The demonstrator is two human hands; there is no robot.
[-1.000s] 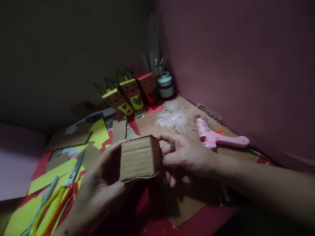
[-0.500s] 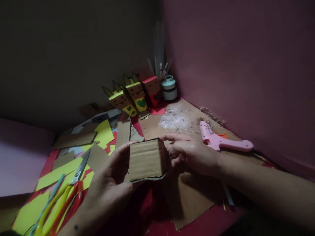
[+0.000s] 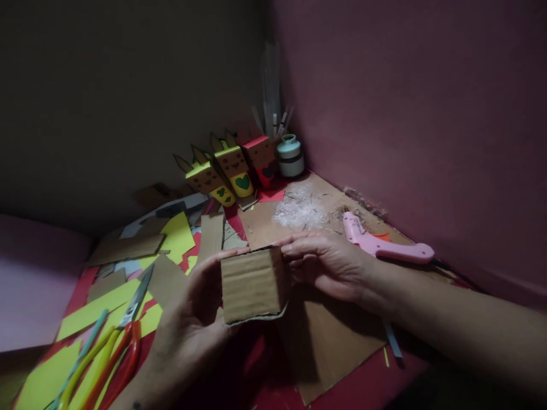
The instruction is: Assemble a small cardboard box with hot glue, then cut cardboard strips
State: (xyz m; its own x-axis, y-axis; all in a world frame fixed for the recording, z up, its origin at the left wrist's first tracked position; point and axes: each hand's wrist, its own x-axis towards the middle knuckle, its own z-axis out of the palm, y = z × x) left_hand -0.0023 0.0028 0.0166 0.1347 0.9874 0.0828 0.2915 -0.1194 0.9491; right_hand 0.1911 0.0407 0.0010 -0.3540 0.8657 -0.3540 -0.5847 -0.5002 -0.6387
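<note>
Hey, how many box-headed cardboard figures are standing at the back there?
3: a yellow-bodied figure with green patches leftmost, a yellow-bodied figure with a green heart in the middle, a red-bodied figure beside the pale blue-grey jar.

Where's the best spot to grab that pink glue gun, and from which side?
I'd take the pink glue gun by its handle, closing the right hand over it from above. The gun seems to lie on its side, with the long, slim handle reaching out to the right, while the nozzle points away at the far end, well clear of that grip.
</note>
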